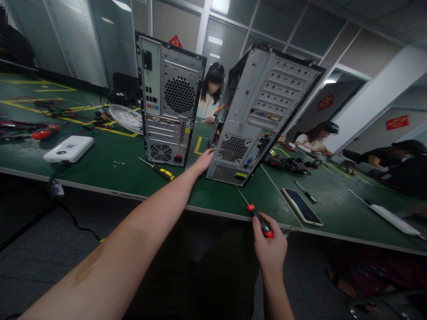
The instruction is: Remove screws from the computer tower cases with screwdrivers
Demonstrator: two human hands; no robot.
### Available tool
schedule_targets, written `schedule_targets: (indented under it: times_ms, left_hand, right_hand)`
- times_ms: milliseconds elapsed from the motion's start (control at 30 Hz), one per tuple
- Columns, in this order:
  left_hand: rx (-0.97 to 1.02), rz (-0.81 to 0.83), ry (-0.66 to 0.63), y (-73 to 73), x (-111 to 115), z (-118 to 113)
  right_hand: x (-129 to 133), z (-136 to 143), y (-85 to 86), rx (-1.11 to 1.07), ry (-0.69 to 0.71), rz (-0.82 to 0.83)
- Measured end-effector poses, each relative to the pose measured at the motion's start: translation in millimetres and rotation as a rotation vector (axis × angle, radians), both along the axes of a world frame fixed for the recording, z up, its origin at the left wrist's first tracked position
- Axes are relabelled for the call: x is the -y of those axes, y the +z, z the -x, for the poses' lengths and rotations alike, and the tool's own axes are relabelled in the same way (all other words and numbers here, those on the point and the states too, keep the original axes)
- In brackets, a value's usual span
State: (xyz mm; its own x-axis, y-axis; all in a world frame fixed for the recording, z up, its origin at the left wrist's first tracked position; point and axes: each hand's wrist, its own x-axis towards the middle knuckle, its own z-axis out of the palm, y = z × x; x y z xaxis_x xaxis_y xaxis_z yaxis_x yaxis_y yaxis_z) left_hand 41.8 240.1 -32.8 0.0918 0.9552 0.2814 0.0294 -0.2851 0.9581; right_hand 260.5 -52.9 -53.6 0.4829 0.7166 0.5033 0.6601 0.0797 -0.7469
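Two computer cases stand on the green table [213, 200], backs toward me. The right case [233, 120] leans to the right. My left hand [204, 161] reaches to its lower left side, with the fingertips partly hidden at its edge. Gripped in my right hand [269, 238] is a red and black screwdriver [258, 220], its shaft pointing up-left to the lower edge of the right case. The left case [170, 102] stands upright. A yellow and black screwdriver [163, 172] lies in front of it.
Small screws [119, 164], a white power bank [69, 149] and a white basket [125, 117] are at the left. A phone [302, 206], a thin screwdriver [306, 193] and a white tool [393, 218] lie right. Black cables [293, 164] lie behind the phone. Several people sit around.
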Motion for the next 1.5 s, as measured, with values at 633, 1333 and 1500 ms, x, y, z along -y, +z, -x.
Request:
schedule_targets:
  times_ms: [633,1333,1500]
  left_hand:
    - [-0.033,0.023,0.016,11.0,13,2]
    - [-0.762,-0.766,-0.183,43.5,125,-23]
    - [-0.907,-0.607,-0.359,38.2,111,-26]
  right_hand:
    - [-3,-7,3.3,-0.114,0.02,0.042]
    - [3,-17,7.7,-0.318,0.035,0.051]
    - [5,-21,10.0,-0.358,0.069,0.019]
